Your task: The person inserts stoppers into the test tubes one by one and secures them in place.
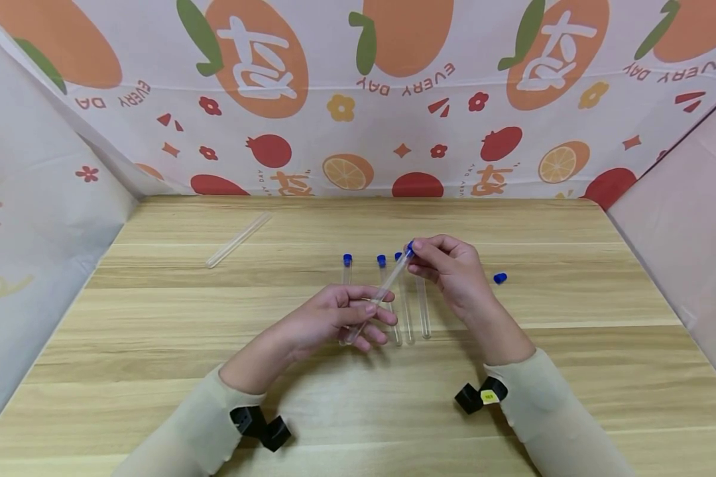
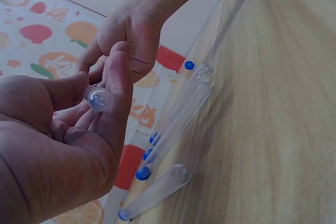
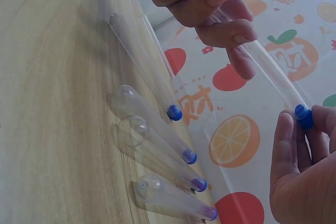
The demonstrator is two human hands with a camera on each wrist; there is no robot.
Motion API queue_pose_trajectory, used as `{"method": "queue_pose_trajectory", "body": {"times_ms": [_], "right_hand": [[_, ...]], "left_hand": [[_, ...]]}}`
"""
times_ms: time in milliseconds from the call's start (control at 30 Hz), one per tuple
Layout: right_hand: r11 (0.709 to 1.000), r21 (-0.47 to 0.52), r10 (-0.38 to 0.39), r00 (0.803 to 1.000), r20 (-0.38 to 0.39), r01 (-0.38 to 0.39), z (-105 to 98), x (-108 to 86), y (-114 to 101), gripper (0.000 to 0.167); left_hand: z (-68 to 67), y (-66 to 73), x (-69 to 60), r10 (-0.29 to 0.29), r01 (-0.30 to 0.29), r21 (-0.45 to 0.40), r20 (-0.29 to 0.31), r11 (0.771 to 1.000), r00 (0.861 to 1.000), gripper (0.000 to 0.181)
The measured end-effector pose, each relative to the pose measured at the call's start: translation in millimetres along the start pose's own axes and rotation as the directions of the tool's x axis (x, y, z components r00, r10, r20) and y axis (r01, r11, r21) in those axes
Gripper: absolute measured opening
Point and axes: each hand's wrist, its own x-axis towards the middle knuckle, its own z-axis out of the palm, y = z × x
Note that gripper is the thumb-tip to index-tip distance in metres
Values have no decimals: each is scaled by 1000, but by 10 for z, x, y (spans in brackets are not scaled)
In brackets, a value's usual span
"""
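My left hand [image 1: 334,315] holds a clear test tube [image 1: 396,271] between thumb and fingers, the tube tilted up to the right. Its rounded bottom end points at the camera in the left wrist view. With thumb and fingertips, my right hand [image 1: 453,275] pinches the blue stopper [image 3: 303,118] at the tube's upper end. The stopper sits at the mouth; how deep it goes I cannot tell. Under the hands lie several clear tubes with blue stoppers [image 1: 347,258], side by side on the table, partly hidden by the left hand.
A loose blue stopper [image 1: 500,278] lies right of the right hand. One tube without a stopper [image 1: 238,240] lies at the back left of the wooden table [image 1: 155,331]. A fruit-print cloth [image 1: 400,139] hangs behind the table's far edge.
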Motion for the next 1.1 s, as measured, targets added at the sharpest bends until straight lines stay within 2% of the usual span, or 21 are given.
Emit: {"method": "queue_pose_trajectory", "body": {"times_ms": [333,633,1100], "right_hand": [[999,-22,-28,999,-33,27,36,-18,10,8],[997,12,-77,996,-54,78,72,-30,59,16],[990,-2,-141,986,-89,141,110,-28,145,26]], "left_hand": [[5,12,-7,0,0,1,-21,1000,1000,45],[23,6,-11,2,-2,3,-59,1000,998,45],[125,6,-13,36,-20,125,-129,992,991,37]]}}
